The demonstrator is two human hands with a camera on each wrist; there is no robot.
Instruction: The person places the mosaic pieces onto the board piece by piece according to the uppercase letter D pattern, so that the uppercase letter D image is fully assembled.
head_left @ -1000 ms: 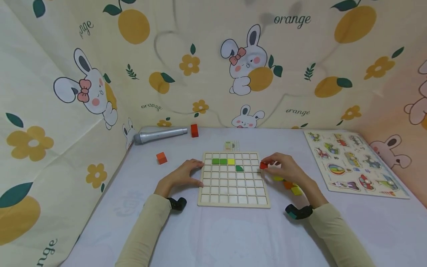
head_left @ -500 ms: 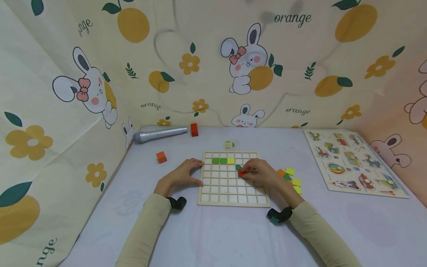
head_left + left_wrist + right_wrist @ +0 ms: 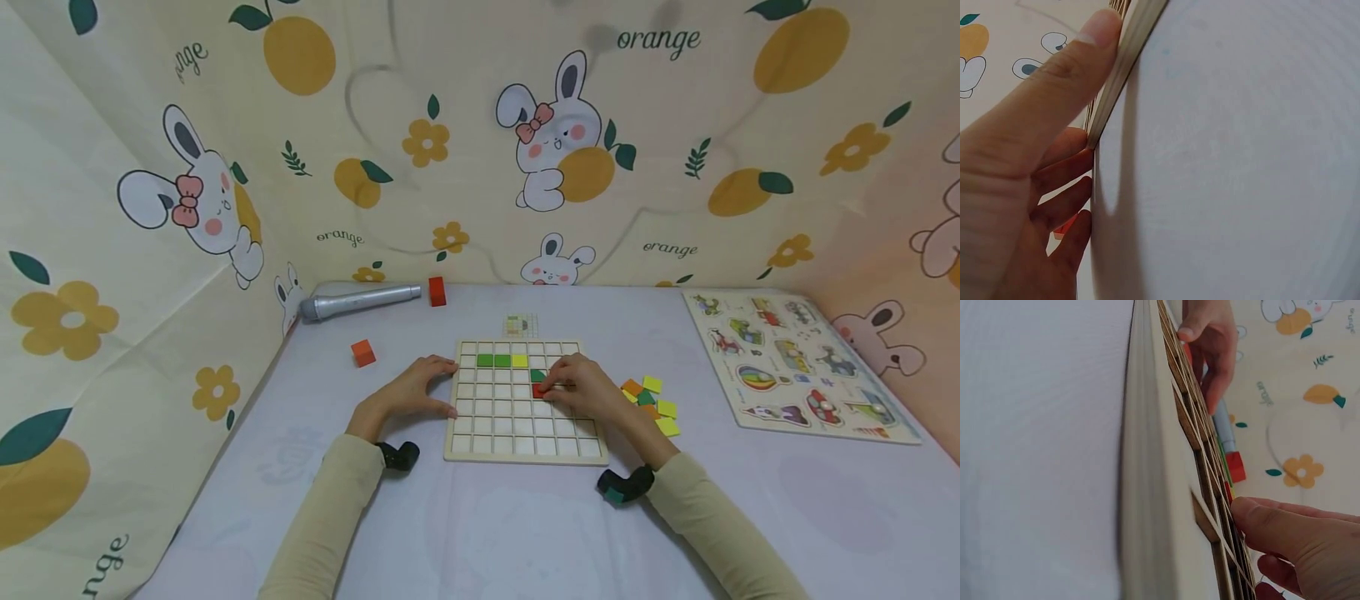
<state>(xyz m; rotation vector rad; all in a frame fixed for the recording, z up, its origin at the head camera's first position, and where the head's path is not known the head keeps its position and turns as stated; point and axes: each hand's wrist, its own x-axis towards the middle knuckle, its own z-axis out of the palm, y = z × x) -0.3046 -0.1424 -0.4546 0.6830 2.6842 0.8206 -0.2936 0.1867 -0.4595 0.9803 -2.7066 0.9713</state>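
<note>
A wooden grid board (image 3: 527,458) lies flat on the table. In one of its upper rows sit two green tiles (image 3: 494,361) and a yellow tile (image 3: 520,361). Lower and to the right is a green rounded tile (image 3: 537,376). Directly below that one, a red square tile (image 3: 537,390) is at a cell, its right side pinched by the fingertips of my right hand (image 3: 588,388). In the right wrist view, the thumb (image 3: 1257,512) meets the red tile's edge. My left hand (image 3: 408,390) rests against the board's left edge, fingers and thumb spread.
Loose yellow, orange and green tiles (image 3: 651,386) lie right of the board. A picture puzzle board (image 3: 798,367) is farther right. Behind and left are a grey microphone (image 3: 360,303), a red block (image 3: 437,292) and an orange-red cube (image 3: 363,353). A small pattern card (image 3: 521,326) touches the back.
My right hand has carried the red tile from beside the board's right edge leftward to a cell below the green rounded tile, then lowered it there. The left hand stays in place.
</note>
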